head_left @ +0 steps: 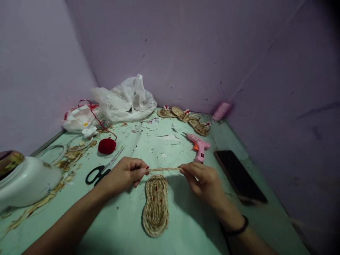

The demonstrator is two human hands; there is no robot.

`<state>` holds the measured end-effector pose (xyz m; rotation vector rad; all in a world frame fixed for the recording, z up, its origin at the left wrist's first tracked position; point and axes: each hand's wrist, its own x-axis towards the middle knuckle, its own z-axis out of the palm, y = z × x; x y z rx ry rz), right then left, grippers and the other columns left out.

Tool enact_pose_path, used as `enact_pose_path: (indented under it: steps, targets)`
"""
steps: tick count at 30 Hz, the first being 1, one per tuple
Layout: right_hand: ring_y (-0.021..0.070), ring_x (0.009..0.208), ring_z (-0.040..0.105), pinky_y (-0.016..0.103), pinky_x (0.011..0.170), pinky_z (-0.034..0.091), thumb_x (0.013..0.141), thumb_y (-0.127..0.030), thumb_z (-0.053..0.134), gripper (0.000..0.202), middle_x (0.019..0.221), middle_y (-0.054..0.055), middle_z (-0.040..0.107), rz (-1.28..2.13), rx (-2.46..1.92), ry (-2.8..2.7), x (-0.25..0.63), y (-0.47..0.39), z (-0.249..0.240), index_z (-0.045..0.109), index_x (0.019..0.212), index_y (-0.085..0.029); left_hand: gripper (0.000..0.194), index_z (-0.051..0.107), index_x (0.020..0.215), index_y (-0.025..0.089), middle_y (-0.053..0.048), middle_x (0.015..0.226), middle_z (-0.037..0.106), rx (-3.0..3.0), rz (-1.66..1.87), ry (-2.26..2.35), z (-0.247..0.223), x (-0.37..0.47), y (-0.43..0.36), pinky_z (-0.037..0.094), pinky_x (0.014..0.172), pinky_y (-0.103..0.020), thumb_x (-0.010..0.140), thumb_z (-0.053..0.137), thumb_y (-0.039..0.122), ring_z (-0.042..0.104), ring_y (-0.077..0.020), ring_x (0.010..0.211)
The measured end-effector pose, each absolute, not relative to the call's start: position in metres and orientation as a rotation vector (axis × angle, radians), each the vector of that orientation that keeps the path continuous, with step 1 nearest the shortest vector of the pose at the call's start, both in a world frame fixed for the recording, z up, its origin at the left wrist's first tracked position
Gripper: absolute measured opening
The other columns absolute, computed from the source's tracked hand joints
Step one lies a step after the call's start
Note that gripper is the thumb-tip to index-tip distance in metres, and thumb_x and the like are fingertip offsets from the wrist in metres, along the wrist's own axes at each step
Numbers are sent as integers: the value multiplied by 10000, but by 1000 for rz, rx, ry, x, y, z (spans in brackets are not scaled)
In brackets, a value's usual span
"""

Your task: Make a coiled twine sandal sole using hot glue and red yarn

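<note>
Between my two hands a thin twisted straw cord (164,169) is stretched level above the table. My left hand (129,174) pinches its left end between thumb and fingers. At the other end, my right hand (203,180), with a dark band on the wrist, is closed on the cord too. Just below the cord lies a coiled straw sole (156,205), shaped like a footprint, with a few small red marks on its upper half. Black-handled scissors (105,168) rest beside my left hand. A pink glue gun (198,145) lies beyond my right hand.
A black phone (240,177) lies at the right. Farther back are small woven straw slippers (199,126), a pink spool (221,111) and a white plastic bag (127,101). Leftward are a red yarn ball (107,146), a white pot (32,182) and straw scraps (39,203). Walls enclose the table.
</note>
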<state>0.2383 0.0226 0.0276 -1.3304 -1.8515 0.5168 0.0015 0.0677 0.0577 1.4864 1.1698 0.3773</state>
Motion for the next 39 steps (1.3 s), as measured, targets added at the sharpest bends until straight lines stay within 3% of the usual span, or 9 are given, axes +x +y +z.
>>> enact_pose_path:
  steps: [3,5,7,11,17,25,34,36,39]
  targets:
    - [136,568,520,265,542,398,759,-291,607,120,644,29,616,910,-1418,-1724,237,23,30,650,775,-180,242,534,684,142,59,459,420,1546,384,1204,59,2,67,255,468,-212,707,489,379,348,-78,445]
    - [130,573,503,252,532,385,685,-359,678,229,656,19,603,1214,-1415,-1643,233,22,35,628,792,-163,236,546,679,144,51,488,424,1646,350,1207,59,4,64,261,477,-214,706,476,368,358,-86,471]
    - [123,592,491,247,546,376,713,-440,640,309,700,27,606,1430,-1324,-1650,228,20,40,631,818,-149,228,568,675,140,30,540,464,1771,320,1175,59,8,59,287,511,-221,713,460,337,384,-98,524]
    - [86,517,404,229,506,317,881,-472,386,463,606,6,546,1599,-1166,-1760,221,14,44,648,711,-130,234,598,697,133,-5,624,531,1865,289,1108,57,12,53,332,580,-238,736,450,310,437,-123,610]
    - [82,541,467,230,550,377,805,-433,549,359,659,27,617,1885,-1142,-1567,234,17,38,694,871,-111,282,567,683,142,46,488,415,1648,333,1134,56,4,62,255,469,-213,714,468,404,344,-88,471]
    - [63,468,465,207,480,374,629,-250,734,131,544,-18,604,1787,-1207,-1278,238,25,35,715,705,-145,271,554,639,139,45,454,431,1610,352,1221,48,-3,71,251,467,-215,686,498,400,350,-84,447]
    - [87,450,507,219,447,410,648,-298,725,132,544,10,646,1672,-943,-1225,215,7,40,725,646,-166,225,536,545,151,45,375,398,1521,141,1217,45,12,66,243,435,-224,642,488,348,326,-88,384]
    - [64,417,469,197,413,372,639,-318,736,162,548,7,647,1707,-993,-1177,214,9,37,727,676,-160,206,611,602,139,-1,476,527,1711,157,1257,42,9,66,336,485,-240,668,492,293,458,-127,475]
    - [38,386,412,174,376,299,626,-318,748,193,533,-3,632,1747,-1087,-1168,213,13,31,723,700,-142,279,682,903,154,-74,919,673,2067,354,1381,42,5,58,450,750,-328,705,493,205,592,-221,848]
